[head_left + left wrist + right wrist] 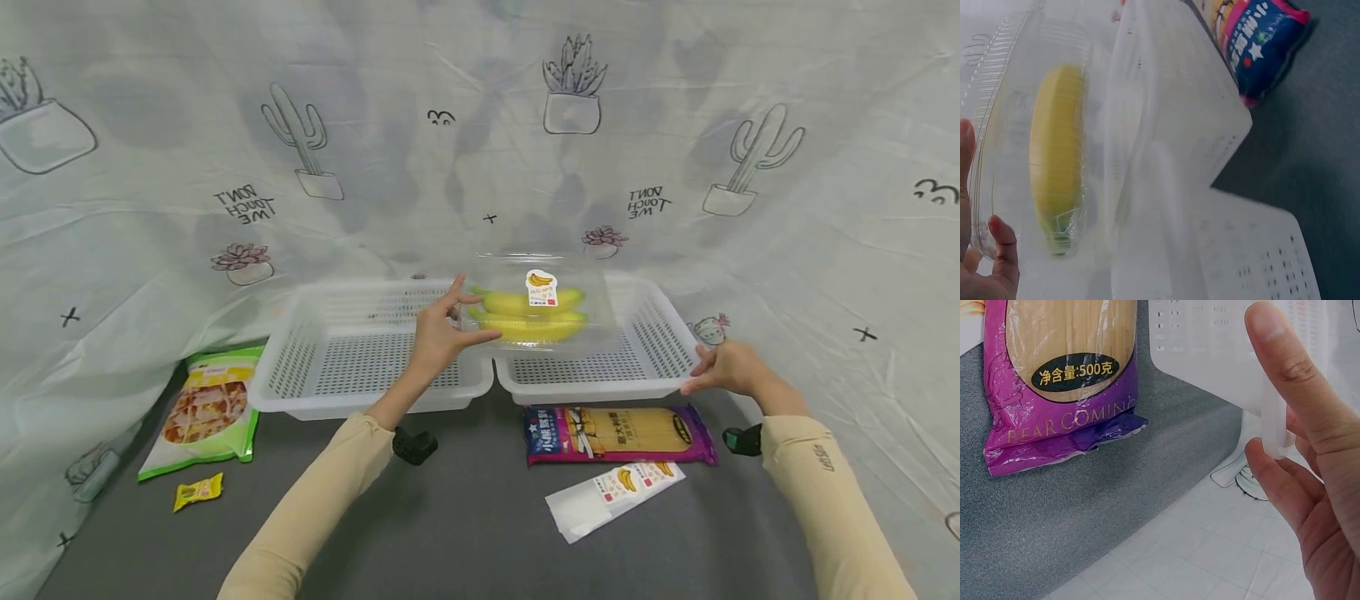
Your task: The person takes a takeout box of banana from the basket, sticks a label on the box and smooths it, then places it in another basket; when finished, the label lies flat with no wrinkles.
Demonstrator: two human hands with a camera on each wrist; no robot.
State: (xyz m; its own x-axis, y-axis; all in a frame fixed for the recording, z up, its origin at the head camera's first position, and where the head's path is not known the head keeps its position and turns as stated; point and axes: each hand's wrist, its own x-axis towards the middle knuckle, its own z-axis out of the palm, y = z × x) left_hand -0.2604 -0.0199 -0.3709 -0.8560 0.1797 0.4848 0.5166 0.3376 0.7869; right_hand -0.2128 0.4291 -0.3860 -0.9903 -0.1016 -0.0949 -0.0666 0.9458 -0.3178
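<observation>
In the head view a clear plastic box [600,325] with two yellow bananas [532,327] inside and a banana sticker on its lid is held over the right white basket [592,389]. My left hand [442,329] grips the box by its left end, thumb and fingers spread around it. The left wrist view shows one banana [1057,144] through the plastic, with fingertips at the box's edge. At the right basket's front right corner, my right hand [738,369] pinches the rim; the right wrist view shows thumb and fingers [1288,369] on either side of it.
A second white basket [375,404] stands on the left, against the right one. In front lie a purple pasta bag [622,433] and a banana sticker strip [615,496]. A green food bag [206,412] and a small yellow packet [198,492] lie at left. Patterned cloth [480,167] hangs behind.
</observation>
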